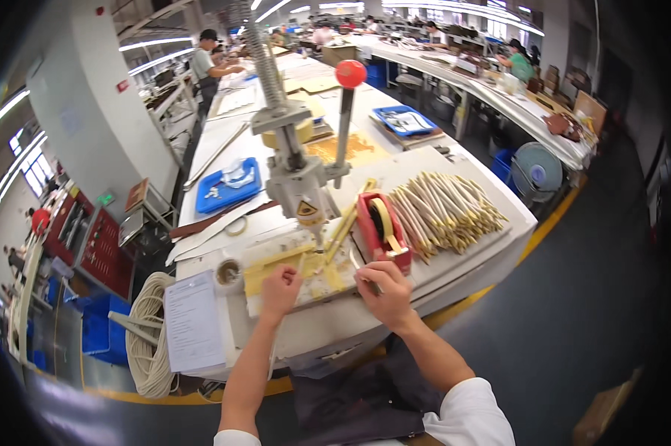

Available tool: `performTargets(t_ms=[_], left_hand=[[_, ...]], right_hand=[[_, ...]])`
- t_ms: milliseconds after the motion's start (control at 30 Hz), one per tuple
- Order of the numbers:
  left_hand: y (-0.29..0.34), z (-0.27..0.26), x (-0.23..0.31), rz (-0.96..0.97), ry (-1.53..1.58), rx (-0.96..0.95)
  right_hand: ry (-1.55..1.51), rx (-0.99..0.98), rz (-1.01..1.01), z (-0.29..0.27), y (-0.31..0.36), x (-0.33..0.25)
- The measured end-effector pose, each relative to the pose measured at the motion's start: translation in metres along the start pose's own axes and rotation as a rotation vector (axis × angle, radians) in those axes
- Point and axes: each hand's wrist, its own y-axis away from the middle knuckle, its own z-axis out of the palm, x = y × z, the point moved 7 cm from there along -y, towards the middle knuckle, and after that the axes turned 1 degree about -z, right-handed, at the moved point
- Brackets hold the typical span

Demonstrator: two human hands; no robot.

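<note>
My left hand (282,290) is closed, fingers curled, over the yellow-taped board (268,273) at the foot of a hand press (298,178). What it pinches is hidden or too small to name. To its right, my right hand (385,291) is closed on a short pale cord (355,259), which sticks up past the fingers. That hand is against the near end of a red tape dispenser (399,256) carrying a roll of cream tape. Right of the dispenser lies a pile of pale cords (443,215) with yellowish ends.
The press lever has a red knob (350,73). Left of the board are a small roll (228,273), a printed sheet (194,320) and a coil of pale rope (148,334). Blue trays (228,186) lie farther back. A floor fan (536,169) stands right; people work in the distance.
</note>
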Motion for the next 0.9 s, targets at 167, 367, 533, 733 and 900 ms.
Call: performTargets(t_ms=[167, 367, 533, 733, 900], left_hand=[[0.0, 0.002, 0.003, -0.056, 0.118, -0.021], [-0.001, 0.005, 0.006, -0.036, 0.113, -0.017], [0.0, 0.001, 0.006, -0.018, 0.104, -0.006], [0.0, 0.002, 0.001, -0.022, 0.111, -0.014], [-0.001, 0.003, 0.0, -0.019, 0.102, -0.012]], right_hand=[[0.266, 0.211, -0.165, -0.107, -0.043, -0.009], [0.092, 0.295, 0.202, -0.165, -0.086, 0.104], [0.358, 0.095, 0.067, -0.133, -0.098, 0.116], [0.513, -0.13, 0.12, -0.115, -0.088, 0.127], [0.619, -0.165, 0.068, -0.121, -0.083, 0.116]])
